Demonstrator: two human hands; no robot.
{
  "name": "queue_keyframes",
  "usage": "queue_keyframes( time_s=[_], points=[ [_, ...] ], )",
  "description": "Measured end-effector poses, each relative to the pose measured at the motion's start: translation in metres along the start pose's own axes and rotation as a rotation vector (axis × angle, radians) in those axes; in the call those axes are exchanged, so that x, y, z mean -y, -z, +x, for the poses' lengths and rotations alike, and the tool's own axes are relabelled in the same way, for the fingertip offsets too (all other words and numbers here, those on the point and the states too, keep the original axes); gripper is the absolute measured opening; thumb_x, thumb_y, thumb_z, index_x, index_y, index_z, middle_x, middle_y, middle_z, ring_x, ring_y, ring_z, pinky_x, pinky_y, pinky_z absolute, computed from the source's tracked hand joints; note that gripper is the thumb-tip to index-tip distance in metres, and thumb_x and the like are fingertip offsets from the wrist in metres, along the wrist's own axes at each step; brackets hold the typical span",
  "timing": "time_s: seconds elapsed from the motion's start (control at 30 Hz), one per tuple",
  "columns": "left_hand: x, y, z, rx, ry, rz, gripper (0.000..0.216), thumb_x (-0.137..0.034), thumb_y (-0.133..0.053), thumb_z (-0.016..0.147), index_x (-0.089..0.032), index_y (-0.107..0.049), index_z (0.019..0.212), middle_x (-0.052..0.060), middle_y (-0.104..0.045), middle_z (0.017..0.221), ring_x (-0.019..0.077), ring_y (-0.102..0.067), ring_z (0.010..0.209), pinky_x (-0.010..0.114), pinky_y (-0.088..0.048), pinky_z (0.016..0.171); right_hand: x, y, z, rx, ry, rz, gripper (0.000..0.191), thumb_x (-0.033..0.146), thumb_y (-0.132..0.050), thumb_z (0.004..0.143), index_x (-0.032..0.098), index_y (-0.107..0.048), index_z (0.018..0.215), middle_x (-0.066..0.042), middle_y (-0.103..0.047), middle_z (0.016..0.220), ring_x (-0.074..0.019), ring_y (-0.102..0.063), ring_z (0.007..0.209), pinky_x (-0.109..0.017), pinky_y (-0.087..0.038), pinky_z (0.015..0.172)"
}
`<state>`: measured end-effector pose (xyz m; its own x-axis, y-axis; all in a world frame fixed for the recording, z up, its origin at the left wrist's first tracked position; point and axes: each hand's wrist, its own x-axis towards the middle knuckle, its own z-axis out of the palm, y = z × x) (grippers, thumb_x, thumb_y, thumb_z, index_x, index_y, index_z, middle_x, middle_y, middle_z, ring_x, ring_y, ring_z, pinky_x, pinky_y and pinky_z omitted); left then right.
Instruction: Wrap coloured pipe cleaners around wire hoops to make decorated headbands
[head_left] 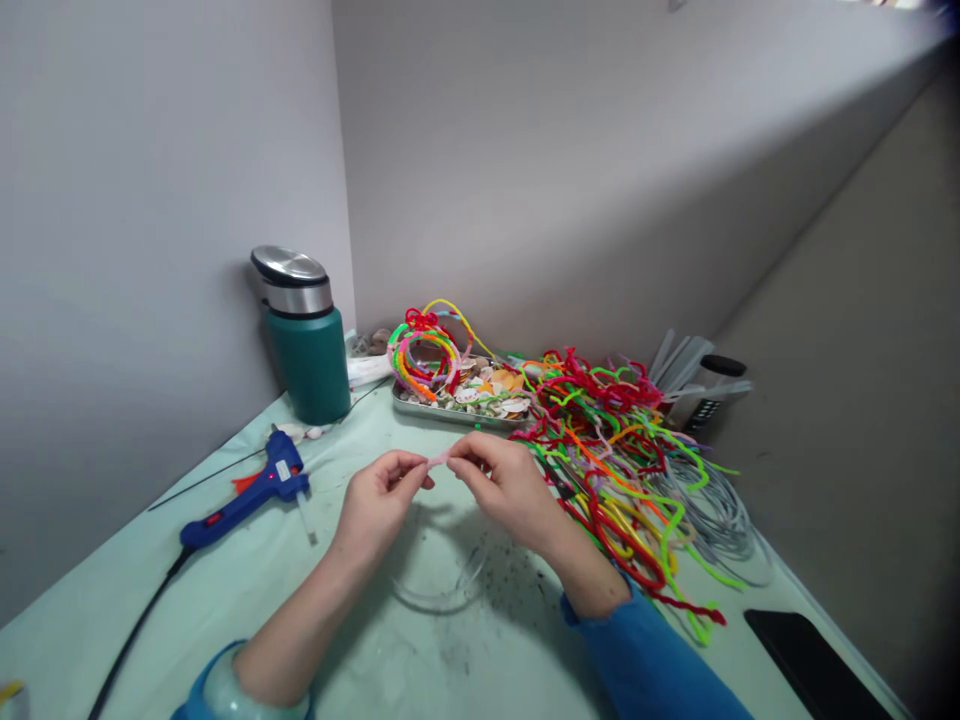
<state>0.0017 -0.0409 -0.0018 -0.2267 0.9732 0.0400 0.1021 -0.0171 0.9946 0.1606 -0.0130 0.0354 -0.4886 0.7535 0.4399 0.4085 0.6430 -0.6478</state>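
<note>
My left hand [384, 497] and my right hand [504, 483] meet over the middle of the table, each with thumb and forefinger pinched. Between the fingertips stretches a short pale pink strip [438, 461], which looks like a pipe cleaner. Below them shows a loop of clear tubing [439, 603]; whether it hangs from my fingers or lies on the cloth, I cannot tell. Just right of my right hand spreads a heap of coloured pipe cleaners [600, 430].
At left lies a blue glue gun [255, 490] with its cord, near a green bottle [306, 365]. A metal tray [457, 413] holds shells, with coloured rings [424, 360] on top. Grey wire coils [712, 510], glue sticks [679, 360] and a black phone [814, 660] are at right.
</note>
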Motion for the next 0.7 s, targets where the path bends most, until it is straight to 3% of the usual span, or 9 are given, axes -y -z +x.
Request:
queue_keyframes(
  time_s=[0.37,0.53,0.7],
  points=[
    [-0.007,-0.0018,-0.004,0.071,-0.064,-0.085,0.022,-0.034,-0.067,0.067,-0.016,-0.064,0.079,0.003,-0.066,0.07,0.0155,-0.059,0.067,0.023,-0.042,0.062,-0.001,0.0002,0.0035,-0.148,-0.073,0.05,0.015,0.021,-0.051,0.084,0.017,-0.064,0.079,-0.002,-0.065,0.077,-0.0131,-0.056,0.069,-0.022,-0.039,0.061],
    [-0.0054,-0.0013,-0.0044,0.055,-0.07,-0.032,0.023,-0.037,-0.063,0.072,-0.015,-0.063,0.076,0.001,-0.06,0.066,0.0128,-0.054,0.063,0.022,-0.04,0.06,0.0021,0.0022,0.0027,-0.139,-0.018,0.039,0.013,0.022,-0.055,0.083,0.018,-0.067,0.078,-0.002,-0.065,0.078,-0.0131,-0.056,0.07,-0.022,-0.039,0.063],
    [-0.0062,-0.0009,-0.006,0.06,-0.085,0.011,0.023,-0.038,-0.061,0.073,-0.015,-0.062,0.071,-0.002,-0.054,0.059,0.011,-0.048,0.058,0.021,-0.036,0.056,-0.0027,0.0025,0.004,-0.098,-0.146,0.155,0.014,0.023,-0.054,0.081,0.017,-0.066,0.077,-0.001,-0.062,0.069,-0.0114,-0.053,0.06,-0.021,-0.039,0.056]
  ],
)
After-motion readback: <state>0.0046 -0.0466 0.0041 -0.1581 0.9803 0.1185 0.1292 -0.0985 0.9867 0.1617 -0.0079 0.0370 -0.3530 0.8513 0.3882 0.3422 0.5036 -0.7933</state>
